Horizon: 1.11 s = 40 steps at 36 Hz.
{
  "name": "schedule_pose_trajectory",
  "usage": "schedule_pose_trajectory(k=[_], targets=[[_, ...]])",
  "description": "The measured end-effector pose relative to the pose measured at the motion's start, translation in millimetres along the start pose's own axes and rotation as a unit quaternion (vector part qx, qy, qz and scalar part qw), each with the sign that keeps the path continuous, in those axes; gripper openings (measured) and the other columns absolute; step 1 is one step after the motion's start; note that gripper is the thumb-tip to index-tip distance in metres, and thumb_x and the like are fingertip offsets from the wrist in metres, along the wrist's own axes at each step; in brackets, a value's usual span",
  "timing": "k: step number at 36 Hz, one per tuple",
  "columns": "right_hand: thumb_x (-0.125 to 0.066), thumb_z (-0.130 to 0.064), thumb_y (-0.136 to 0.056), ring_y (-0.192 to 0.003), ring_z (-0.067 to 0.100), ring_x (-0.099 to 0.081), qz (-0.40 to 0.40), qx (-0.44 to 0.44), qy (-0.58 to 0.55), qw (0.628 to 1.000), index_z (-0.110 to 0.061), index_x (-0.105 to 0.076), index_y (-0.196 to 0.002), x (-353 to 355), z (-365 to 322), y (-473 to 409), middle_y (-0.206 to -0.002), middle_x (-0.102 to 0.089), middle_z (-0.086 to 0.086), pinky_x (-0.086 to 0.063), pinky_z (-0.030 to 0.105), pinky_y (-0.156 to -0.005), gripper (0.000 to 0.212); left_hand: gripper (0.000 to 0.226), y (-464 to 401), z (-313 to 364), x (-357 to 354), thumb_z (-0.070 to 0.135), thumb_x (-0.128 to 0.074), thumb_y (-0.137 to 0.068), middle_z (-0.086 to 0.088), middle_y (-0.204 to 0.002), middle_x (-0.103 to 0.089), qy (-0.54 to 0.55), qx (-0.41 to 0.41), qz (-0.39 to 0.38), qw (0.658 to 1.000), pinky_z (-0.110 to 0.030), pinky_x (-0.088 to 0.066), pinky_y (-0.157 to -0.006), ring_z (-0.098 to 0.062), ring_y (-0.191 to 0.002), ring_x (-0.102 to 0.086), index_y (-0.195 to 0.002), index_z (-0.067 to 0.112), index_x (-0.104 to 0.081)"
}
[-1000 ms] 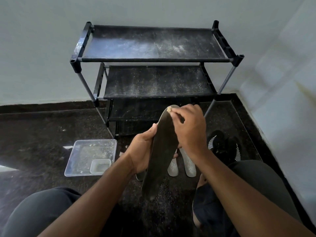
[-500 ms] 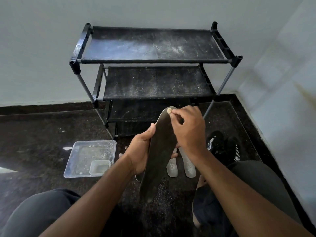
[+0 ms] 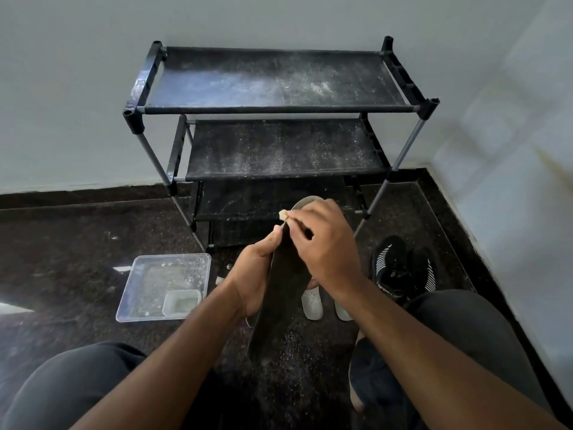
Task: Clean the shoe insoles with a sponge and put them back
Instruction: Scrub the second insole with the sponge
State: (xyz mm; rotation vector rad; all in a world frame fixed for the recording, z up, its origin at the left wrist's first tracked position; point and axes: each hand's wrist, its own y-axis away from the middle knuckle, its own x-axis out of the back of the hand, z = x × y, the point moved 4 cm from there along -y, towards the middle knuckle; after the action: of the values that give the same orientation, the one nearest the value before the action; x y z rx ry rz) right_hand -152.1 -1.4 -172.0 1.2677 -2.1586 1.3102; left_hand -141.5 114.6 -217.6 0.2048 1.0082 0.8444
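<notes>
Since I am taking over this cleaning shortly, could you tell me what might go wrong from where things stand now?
1. The sponge is a tiny scrap pinched in the right hand; it could slip out onto the dark floor.
2. The left hand grips the insole only at its edge, so firm rubbing may bend or drop it.
3. Grit falling off may land on the pale insoles below, and the tray sits near the knee.

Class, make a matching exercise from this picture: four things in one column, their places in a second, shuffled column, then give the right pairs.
Things:
1. dark insole
2. sponge bit
3. clear tray
4. black shoes

Places:
A. on the floor, right of the hands
B. pinched in the right hand
C. gripped by the left hand
D. on the floor, left of the hands

Pairs: 1-C, 2-B, 3-D, 4-A
</notes>
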Motion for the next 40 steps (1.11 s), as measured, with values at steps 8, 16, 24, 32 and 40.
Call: schedule_pose_trajectory(k=[8,16,24,32,40], targets=[[-0.07,-0.012,-0.093,-0.088,0.014,-0.054,0.023,-0.026,0.027,0.999,-0.01,-0.076,-0.1,6,8,-3,-0.088,-0.066,-0.001,-0.042,0.017,-0.077,0.01,0.053,-2,-3,2,0.049,-0.037,-0.109,-0.021,-0.134,-0.067,-0.025,0.002,0.002,1.0,-0.06,-0.053,-0.097,-0.037,-0.112,-0.07,-0.145,0.016,-0.057],[-0.07,-0.018,-0.094,-0.086,0.014,-0.054,0.064,-0.092,0.043,0.993,-0.01,-0.077,-0.098,18,21,-12,-0.085,-0.065,-0.003,-0.04,0.014,-0.075,0.011,0.056,-2,-4,0,0.052,-0.031,-0.11,-0.023,-0.136,-0.065,-0.049,-0.002,-0.017,0.999,-0.055,-0.052,-0.097,-0.04,-0.113,-0.067,-0.147,0.019,-0.056],[-0.07,-0.012,-0.092,-0.087,0.015,-0.056,0.003,-0.02,0.024,0.999,-0.011,-0.077,-0.098,3,8,-5,-0.087,-0.067,-0.001,-0.046,0.023,-0.078,0.009,0.053,-3,-1,4,0.051,-0.038,-0.108,-0.022,-0.127,-0.07,-0.015,-0.01,0.01,1.0,-0.06,-0.05,-0.099,-0.036,-0.105,-0.071,-0.13,0.015,-0.07],[-0.071,-0.011,-0.092,-0.088,0.014,-0.055,0.027,-0.042,0.031,0.998,-0.008,-0.075,-0.099,11,10,-6,-0.088,-0.066,0.0,-0.045,0.019,-0.078,0.008,0.056,-3,-1,4,0.053,-0.036,-0.108,-0.022,-0.13,-0.068,-0.028,-0.006,0.011,1.0,-0.056,-0.054,-0.094,-0.037,-0.107,-0.07,-0.141,0.015,-0.061],[-0.071,-0.012,-0.092,-0.085,0.016,-0.057,0.045,-0.067,0.035,0.996,-0.009,-0.077,-0.096,16,18,-11,-0.085,-0.067,-0.002,-0.04,0.013,-0.076,0.007,0.057,-2,-1,3,0.053,-0.034,-0.109,-0.023,-0.13,-0.069,-0.025,-0.007,0.003,1.0,-0.053,-0.054,-0.091,-0.036,-0.103,-0.071,-0.142,0.015,-0.061]])
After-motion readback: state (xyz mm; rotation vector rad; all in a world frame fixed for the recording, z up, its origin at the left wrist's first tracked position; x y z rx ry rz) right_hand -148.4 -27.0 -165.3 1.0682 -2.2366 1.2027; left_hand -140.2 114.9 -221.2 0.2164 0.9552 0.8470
